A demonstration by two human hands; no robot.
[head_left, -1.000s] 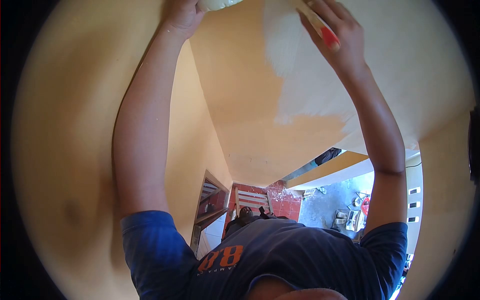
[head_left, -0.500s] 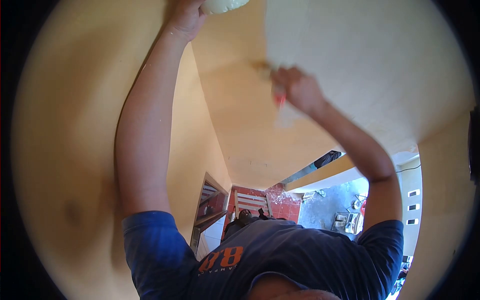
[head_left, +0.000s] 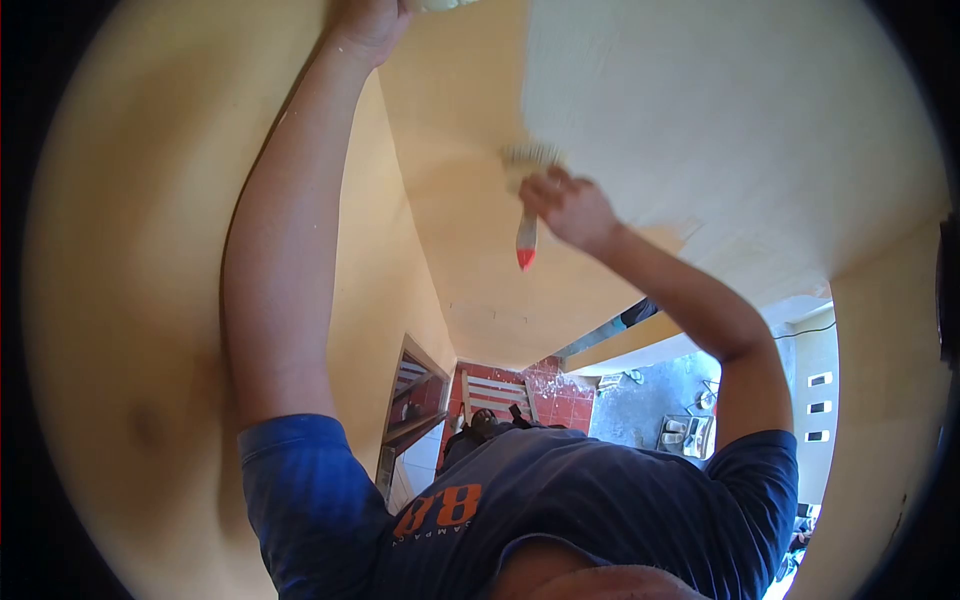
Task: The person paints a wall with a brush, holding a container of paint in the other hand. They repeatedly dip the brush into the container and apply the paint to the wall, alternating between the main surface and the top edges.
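Note:
My right hand point(head_left: 572, 208) is closed around a paintbrush point(head_left: 526, 235) with a red-tipped handle pointing down. The brush's wide, pale bristles lie against the wall point(head_left: 470, 250), at the border between its yellowish surface and a lighter, whitish coat point(head_left: 680, 110). Up at the top left, my left hand point(head_left: 368, 28) grips a pale tub point(head_left: 445, 4), most of which is cut off by the upper edge of the view. My left forearm runs close along the side wall point(head_left: 130, 250).
Far below are red floor tiles point(head_left: 575, 405) spattered white and a slatted wooden frame point(head_left: 500, 392). A framed opening point(head_left: 413, 400) is in the left wall. On the right, beyond a ledge point(head_left: 620, 347), a rack with footwear point(head_left: 685, 436) stands on a grey floor.
My right hand has moved a little down and left with the paintbrush, whose bristles now show more clearly. The left hand and tub have shifted slightly up, further out of view.

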